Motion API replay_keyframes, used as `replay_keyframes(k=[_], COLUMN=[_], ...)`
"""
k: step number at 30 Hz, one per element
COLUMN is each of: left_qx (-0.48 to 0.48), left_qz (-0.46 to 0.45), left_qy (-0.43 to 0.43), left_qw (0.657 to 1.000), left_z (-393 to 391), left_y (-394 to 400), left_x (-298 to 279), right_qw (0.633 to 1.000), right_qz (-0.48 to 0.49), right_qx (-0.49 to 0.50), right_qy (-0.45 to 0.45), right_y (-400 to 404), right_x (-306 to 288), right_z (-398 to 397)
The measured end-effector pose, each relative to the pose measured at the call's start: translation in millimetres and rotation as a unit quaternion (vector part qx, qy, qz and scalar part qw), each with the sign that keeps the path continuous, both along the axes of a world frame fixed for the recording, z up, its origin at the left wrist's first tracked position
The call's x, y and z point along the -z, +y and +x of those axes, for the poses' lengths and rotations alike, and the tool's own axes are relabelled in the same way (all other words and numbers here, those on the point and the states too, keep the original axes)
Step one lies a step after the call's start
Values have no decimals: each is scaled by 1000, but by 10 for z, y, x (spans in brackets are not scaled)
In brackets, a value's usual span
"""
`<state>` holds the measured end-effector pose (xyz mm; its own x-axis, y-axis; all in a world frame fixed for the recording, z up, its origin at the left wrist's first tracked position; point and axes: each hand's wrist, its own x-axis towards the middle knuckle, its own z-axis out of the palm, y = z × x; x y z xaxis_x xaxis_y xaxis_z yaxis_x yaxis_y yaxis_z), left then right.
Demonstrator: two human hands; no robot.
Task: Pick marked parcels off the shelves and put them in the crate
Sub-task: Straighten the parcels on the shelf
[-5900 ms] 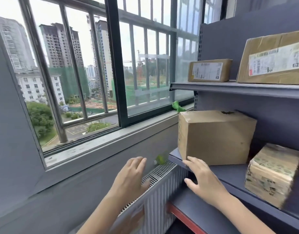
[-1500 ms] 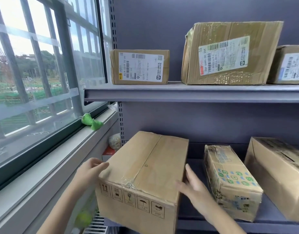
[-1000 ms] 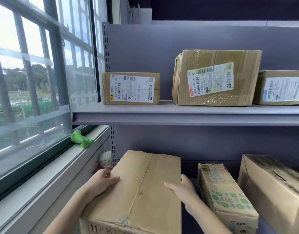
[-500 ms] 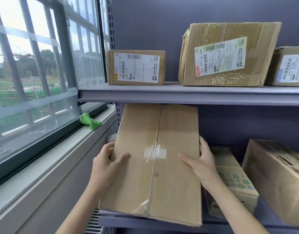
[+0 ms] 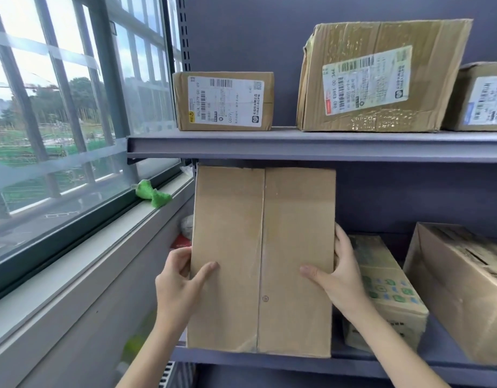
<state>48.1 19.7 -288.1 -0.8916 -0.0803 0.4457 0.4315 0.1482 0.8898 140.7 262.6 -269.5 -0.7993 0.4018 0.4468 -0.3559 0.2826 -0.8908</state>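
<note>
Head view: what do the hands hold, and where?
The plain brown cardboard box, upright on the lower shelf: left hand grips its left edge, right hand its right edge.

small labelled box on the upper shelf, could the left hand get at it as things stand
Probably not right now. The left hand grips the plain carton together with the right hand. The path up to the small labelled box looks free, so letting go would open it.
</note>
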Motion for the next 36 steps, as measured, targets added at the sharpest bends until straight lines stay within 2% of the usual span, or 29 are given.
replay_keyframes(k=[8, 13, 15, 17, 19, 22, 29, 32, 36], left_qx=[69, 88, 105, 115, 163, 193, 160, 165, 176], left_qz=[47, 77, 75, 71, 95, 94, 150, 168, 157], left_qy=[-21, 24, 32, 7, -70, -114, -31, 7, 5], left_qw=[996, 993, 991, 991, 980, 970, 975, 972, 972], left_z=[-65, -135, -166, -186, -193, -151, 95, 135, 168], left_y=[-45, -3, -9, -24, -36, -57, -6, -24, -58], left_x=[17, -458, -660, -803, -900, -940, -1015, -1099, -957], right_qw=[998, 998, 998, 998, 999, 1000, 998, 998, 998], right_qz=[50, 24, 36, 47, 33, 17, -18, -4, -11], right_qx=[41, 39, 39, 32, 18, 2, -16, -16, -46], right_qy=[-1, 40, 31, -5, -28, -18, 49, 68, 50], right_y=[-17, -28, -20, -19, -28, -72, -130, -131, -148], right_x=[90, -333, -569, -745, -827, -820, -747, -780, -636], right_z=[35, 66, 59, 59, 78, 150, 217, 229, 268])
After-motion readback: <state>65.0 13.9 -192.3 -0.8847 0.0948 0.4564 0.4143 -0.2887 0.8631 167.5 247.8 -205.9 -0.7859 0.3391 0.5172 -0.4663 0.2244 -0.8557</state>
